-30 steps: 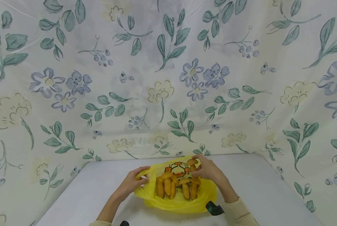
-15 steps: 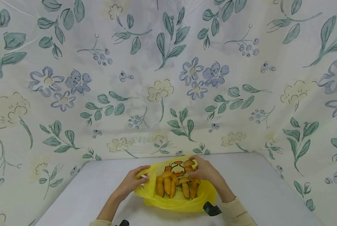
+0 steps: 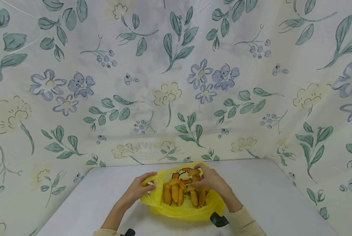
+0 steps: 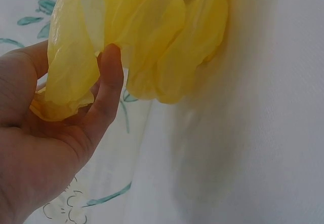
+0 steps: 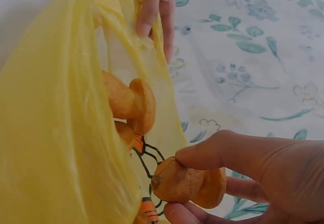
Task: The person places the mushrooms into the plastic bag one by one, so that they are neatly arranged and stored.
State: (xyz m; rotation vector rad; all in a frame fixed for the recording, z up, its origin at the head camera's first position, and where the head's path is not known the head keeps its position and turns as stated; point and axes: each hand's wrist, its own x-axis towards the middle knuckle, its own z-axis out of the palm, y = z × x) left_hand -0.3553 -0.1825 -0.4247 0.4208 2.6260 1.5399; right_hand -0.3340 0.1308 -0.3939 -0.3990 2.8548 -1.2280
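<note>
A yellow plastic bag (image 3: 187, 214) lies on the white table with its mouth spread, several brown mushrooms (image 3: 175, 193) inside. At the bag's left edge, my left hand (image 3: 138, 190) holds the plastic; the left wrist view shows the gathered film (image 4: 68, 67) between its thumb and fingers. Over the far right part of the bag, my right hand (image 3: 212, 180) pinches another mushroom (image 5: 185, 183) between thumb and fingertips. That mushroom's cap points up in the head view. Black and orange print shows on the bag behind the mushrooms. The bag wall hides part of its contents in the right wrist view.
The white table (image 3: 270, 196) extends on both sides of the bag. A floral curtain (image 3: 170, 82) hangs behind and around the table. Dark wrist cameras (image 3: 219, 219) sit below both forearms.
My right hand has moved left across the bag, carrying the mushroom with it. My left hand has stayed nearly still on the bag's edge.
</note>
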